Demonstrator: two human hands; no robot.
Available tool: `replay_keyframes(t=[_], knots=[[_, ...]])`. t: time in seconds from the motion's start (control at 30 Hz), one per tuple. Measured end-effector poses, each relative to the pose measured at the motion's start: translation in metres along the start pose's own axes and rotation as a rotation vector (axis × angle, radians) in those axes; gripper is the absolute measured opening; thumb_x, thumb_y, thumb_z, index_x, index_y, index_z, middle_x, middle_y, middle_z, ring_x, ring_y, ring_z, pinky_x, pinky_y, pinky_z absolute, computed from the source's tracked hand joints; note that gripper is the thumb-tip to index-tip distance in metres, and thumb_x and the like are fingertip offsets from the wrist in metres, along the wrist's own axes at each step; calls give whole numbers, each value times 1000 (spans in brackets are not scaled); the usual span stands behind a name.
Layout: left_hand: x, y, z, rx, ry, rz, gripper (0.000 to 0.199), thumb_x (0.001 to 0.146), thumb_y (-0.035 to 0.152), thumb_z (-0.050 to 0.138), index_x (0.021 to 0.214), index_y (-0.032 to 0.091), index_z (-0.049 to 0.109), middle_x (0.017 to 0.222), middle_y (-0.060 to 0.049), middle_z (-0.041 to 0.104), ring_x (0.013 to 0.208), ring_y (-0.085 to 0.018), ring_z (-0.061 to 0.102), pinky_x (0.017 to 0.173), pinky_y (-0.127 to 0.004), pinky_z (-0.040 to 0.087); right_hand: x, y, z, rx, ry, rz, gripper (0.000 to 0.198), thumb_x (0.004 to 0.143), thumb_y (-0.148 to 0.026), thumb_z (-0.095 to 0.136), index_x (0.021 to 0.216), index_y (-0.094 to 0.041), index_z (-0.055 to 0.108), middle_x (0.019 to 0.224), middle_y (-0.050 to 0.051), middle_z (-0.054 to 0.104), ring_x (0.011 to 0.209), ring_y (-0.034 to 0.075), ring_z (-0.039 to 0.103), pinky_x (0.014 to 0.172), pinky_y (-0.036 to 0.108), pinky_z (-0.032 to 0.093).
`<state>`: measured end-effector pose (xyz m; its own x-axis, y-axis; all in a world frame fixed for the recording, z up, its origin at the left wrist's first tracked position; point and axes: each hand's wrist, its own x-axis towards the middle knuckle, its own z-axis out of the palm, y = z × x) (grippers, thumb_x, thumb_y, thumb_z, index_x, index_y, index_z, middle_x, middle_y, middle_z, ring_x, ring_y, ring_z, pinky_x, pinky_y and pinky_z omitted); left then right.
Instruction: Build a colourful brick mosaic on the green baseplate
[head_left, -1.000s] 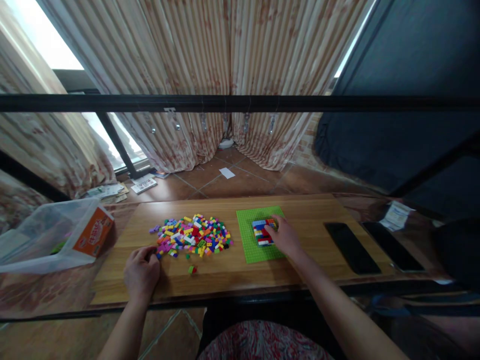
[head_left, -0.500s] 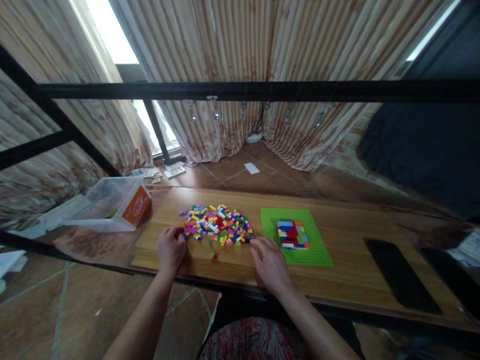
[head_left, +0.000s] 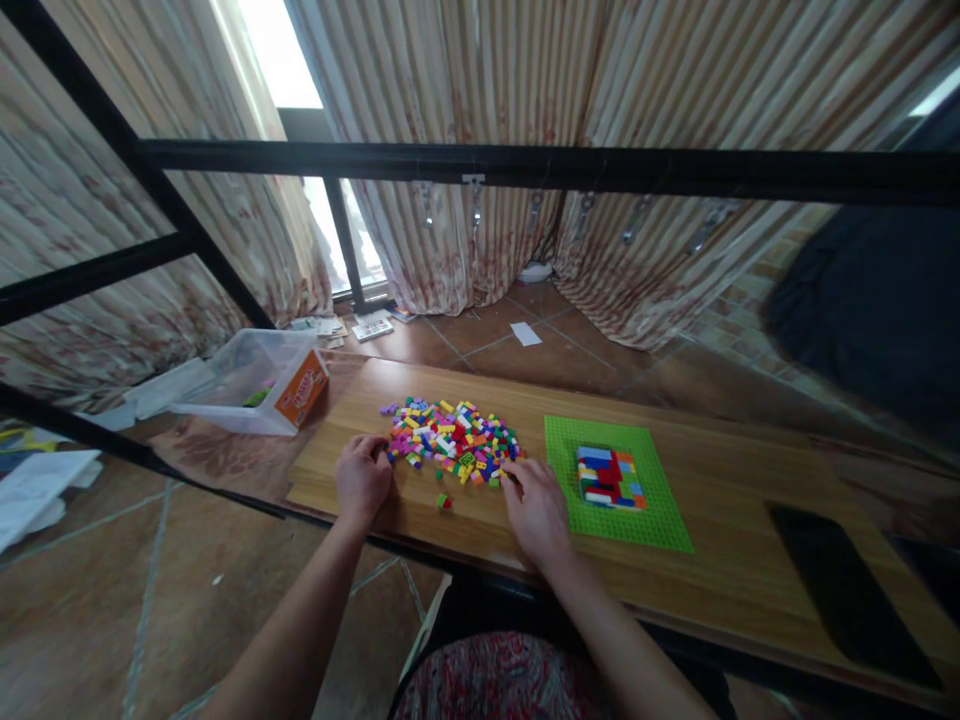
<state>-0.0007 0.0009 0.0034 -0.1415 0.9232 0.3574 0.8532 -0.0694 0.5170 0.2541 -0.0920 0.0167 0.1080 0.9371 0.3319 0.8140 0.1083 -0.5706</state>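
Observation:
A heap of small multicoloured building bricks [head_left: 450, 432] lies on the wooden table. My left hand [head_left: 363, 478] rests at the heap's left edge, its fingers curled together; whatever they hold, if anything, is hidden. At the right edge, my right hand [head_left: 536, 500] reaches its fingertips to the outer bricks, thumb and forefinger slightly apart. A small green-and-red brick piece [head_left: 444, 501] sits alone between the hands, in front of the heap. Right of my right hand is a green baseplate [head_left: 660, 510], bearing a block of joined bricks [head_left: 611, 478] in red, blue, white and orange.
A clear plastic bin [head_left: 247, 415] with an orange label stands off the table's left end. A dark flat slab [head_left: 847, 590] lies on the table [head_left: 720, 480] at right. Beyond the table runs a black metal rail [head_left: 525, 163] in front of striped curtains.
The view has swung left, so everything sits further right in the picture. My right fingers have moved in against the heap's right edge and bent more. My left hand keeps its place.

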Motion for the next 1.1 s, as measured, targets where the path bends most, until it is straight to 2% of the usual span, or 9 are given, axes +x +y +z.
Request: replay_keyframes(t=[0.27, 0.5, 0.67, 0.83, 1.1], knots=[[0, -2, 2, 7, 1, 6, 25, 78, 21, 47, 86, 18, 71, 92, -6, 67, 87, -21, 61, 82, -32, 48, 22, 16, -3, -150, 0, 127, 26, 90, -20, 46, 106, -18, 65, 100, 9, 64, 97, 24, 53, 86, 34, 40], [0, 0, 0, 7, -8, -20, 25, 78, 20, 47, 86, 20, 70, 92, -6, 67, 88, -21, 61, 82, -32, 47, 35, 22, -3, -208, -151, 146, 32, 87, -24, 52, 117, -19, 62, 105, 10, 61, 102, 24, 53, 89, 34, 39], [0, 1, 0, 19, -10, -18, 25, 78, 21, 47, 86, 20, 71, 92, -6, 67, 88, -22, 61, 83, -32, 47, 43, 24, -5, -163, -214, 176, 27, 86, -25, 54, 111, -20, 64, 107, 9, 60, 103, 21, 54, 89, 32, 39], [1, 1, -1, 11, -8, -16, 25, 78, 21, 47, 86, 20, 71, 93, -6, 67, 88, -21, 61, 81, -32, 47, 41, 23, -5, -138, -190, 179, 21, 85, -26, 55, 102, -19, 65, 105, 8, 60, 102, 21, 54, 90, 31, 39], [3, 0, -3, 43, -16, 3, 25, 78, 23, 46, 85, 20, 70, 93, -6, 68, 86, -22, 62, 78, -32, 47, 39, 17, -3, -122, -118, 175, 24, 82, -30, 61, 103, -21, 67, 103, 7, 61, 98, 21, 55, 86, 32, 41]])
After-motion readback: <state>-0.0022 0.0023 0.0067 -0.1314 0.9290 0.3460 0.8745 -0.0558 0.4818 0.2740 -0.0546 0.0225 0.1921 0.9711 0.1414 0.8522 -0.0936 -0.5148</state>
